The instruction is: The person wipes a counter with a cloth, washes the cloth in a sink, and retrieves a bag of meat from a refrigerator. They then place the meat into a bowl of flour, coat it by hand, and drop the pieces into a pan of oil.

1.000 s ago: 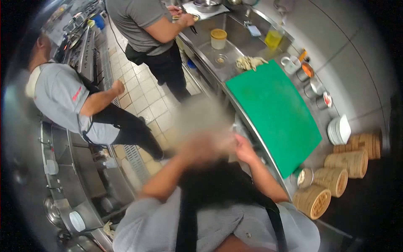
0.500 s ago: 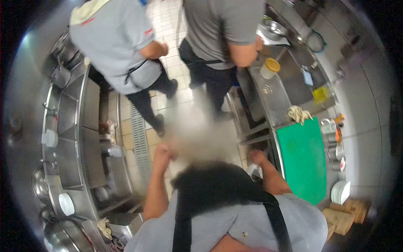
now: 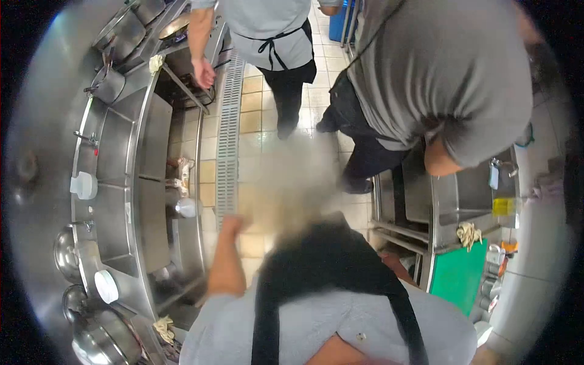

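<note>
My left hand (image 3: 233,224) hangs in front of my body, beside the floor drain grate (image 3: 229,140). A blurred patch in the middle of the view smears its fingers, so whether it holds anything does not show. Of my right arm only a piece of forearm (image 3: 398,267) appears past the edge of my black apron (image 3: 328,255); the hand itself is hidden. That forearm is nearest the steel counter with the green cutting board (image 3: 457,277).
Ahead stand a person in a light grey shirt (image 3: 267,24) and, closer on the right, one in a darker grey shirt (image 3: 438,79). Steel sinks (image 3: 115,146) line the left side, with white plates (image 3: 106,286) and pots (image 3: 109,84). A cloth (image 3: 469,235) lies by the board.
My view has turned and moved forward. The person in darker grey now looms larger at the right, covering part of the counter. My right hand has gone out of sight behind the apron.
</note>
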A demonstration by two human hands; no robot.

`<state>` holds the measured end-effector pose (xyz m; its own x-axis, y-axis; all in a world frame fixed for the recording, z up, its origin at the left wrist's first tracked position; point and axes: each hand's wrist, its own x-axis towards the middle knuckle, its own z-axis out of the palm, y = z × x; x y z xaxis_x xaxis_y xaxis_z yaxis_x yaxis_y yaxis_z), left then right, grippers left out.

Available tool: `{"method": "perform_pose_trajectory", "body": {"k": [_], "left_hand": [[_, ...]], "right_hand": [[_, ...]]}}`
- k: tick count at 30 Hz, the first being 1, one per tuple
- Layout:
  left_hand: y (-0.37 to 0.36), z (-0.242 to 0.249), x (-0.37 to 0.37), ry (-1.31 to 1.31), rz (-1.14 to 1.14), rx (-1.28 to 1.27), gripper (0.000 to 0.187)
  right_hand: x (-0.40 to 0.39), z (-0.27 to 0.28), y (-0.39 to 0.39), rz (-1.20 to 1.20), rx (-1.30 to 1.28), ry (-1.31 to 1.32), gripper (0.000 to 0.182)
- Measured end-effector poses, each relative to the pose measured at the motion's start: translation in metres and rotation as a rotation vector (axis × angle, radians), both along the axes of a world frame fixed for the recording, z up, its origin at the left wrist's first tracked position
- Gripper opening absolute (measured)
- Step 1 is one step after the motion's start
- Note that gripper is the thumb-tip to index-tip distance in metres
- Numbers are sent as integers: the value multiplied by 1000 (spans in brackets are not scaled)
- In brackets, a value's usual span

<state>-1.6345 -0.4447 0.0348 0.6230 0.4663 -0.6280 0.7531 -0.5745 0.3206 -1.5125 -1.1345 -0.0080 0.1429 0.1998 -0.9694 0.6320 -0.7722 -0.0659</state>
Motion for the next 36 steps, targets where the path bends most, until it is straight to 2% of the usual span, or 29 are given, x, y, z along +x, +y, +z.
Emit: {"method": "perform_pose_trajectory", "body": {"k": [1,2,3,4,6,7,12,16,18,21,22,23,24,26,28,29,31,34,35,36], "left_hand": [[5,-4,-7,-35,386,-257,18],[2,-8,-29,-71,775,-514,18],[-8,6,-50,-206,1152,-958,15],[-13,7,-67,-199,1108,-937,15],[-15,9,-88,-59,608,-480,14],[-18,12,-100,-23,454,-354,14],[-8,22,-102,0,267,-247,13],[53,4,-45,-65,135,-198,12],[99,-4,-4,-189,41,-167,12],[188,0,90,-799,-229,-94,11],[223,-5,124,-801,-253,-96,11],[269,-26,169,-290,-183,-85,19],[303,-37,212,224,-108,-64,35],[346,-8,292,336,-578,185,29],[403,-45,341,64,90,-120,21],[420,-49,365,56,66,-114,21],[440,-51,419,-153,43,-120,18],[395,29,494,-116,437,-271,20],[402,9,503,-106,243,-204,20],[421,-32,499,-98,45,-134,21]], "right_hand": [[11,5,13,-151,92,-68,21],[27,6,26,-264,164,-124,21],[49,7,45,-345,214,-164,21],[66,5,60,-428,265,-202,20],[100,11,93,-539,310,-252,20],[113,15,107,-574,329,-264,20],[170,25,157,-637,369,-308,18],[194,14,178,-617,357,-344,18],[207,12,190,-635,341,-368,17],[239,22,211,-705,346,-429,17],[248,22,221,-716,348,-445,16],[254,21,233,-719,347,-446,16],[253,16,249,-709,356,-436,16],[240,6,285,-721,363,-407,16],[245,11,319,-771,368,-381,15],[253,13,332,-801,369,-375,15],[276,13,352,-842,374,-378,15],[314,6,366,-890,374,-383,15],[328,6,368,-909,371,-389,15],[343,8,369,-933,368,-396,15]]}}
